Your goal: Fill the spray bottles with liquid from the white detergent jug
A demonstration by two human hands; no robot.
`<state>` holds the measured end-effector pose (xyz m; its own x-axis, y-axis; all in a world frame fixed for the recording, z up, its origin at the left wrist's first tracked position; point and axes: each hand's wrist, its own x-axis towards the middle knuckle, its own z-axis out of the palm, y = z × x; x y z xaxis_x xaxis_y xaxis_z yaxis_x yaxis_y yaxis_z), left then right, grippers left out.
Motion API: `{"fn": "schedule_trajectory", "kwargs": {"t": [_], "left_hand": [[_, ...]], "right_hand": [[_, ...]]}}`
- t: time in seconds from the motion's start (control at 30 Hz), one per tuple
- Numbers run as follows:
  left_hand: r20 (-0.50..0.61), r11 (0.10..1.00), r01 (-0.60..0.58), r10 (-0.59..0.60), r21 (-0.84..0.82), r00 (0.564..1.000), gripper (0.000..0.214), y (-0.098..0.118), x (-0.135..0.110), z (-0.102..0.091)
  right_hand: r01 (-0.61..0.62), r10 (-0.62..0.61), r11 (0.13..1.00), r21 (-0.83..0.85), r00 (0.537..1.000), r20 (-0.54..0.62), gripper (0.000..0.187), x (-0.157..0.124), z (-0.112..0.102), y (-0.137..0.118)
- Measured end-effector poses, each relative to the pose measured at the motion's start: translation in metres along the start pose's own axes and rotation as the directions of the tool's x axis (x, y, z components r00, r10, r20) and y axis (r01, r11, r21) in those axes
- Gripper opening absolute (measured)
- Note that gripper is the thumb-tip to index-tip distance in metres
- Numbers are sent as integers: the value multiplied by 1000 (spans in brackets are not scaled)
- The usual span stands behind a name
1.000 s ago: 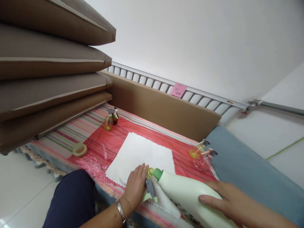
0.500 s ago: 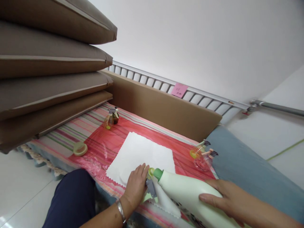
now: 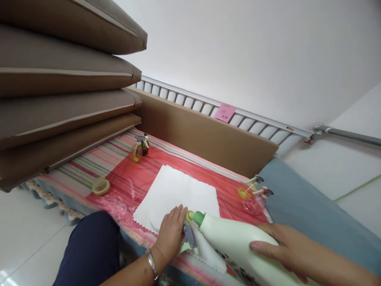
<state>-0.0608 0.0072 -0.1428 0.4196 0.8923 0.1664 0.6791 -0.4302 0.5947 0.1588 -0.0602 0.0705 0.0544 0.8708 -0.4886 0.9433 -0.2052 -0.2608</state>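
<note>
My right hand is wrapped round a large pale green bottle with a green tip. The bottle lies tilted, its tip pointing left and touching or close to a small yellow ring beside my left fingers. Curled at that spot, my left hand holds a small spray bottle, whose grey trigger head shows past the fingers; most of its body is hidden. Under both lies a white cloth with zigzag edges.
Spray bottles stand at the back left and on the right. A round pale lid lies at left on the red sheet's edge. Brown cushions are stacked at left. A brown board leans against the railing, which bears a pink note.
</note>
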Motion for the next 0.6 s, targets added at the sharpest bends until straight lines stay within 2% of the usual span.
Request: {"fn": "schedule_trajectory", "kwargs": {"t": [0.23,0.4,0.6], "left_hand": [[-7,1000,-2,2,8,1000,83,0,-1,2],[-13,1000,-11,11,4,1000,83,0,-1,2],[-3,1000,-14,14,17,1000,83,0,-1,0]], "right_hand": [[-25,25,1000,-4,999,21,46,0,-1,-1],[3,-3,1000,-5,1000,26,42,3,-2,3],[-17,17,1000,10,999,43,39,2,-4,-1]]}}
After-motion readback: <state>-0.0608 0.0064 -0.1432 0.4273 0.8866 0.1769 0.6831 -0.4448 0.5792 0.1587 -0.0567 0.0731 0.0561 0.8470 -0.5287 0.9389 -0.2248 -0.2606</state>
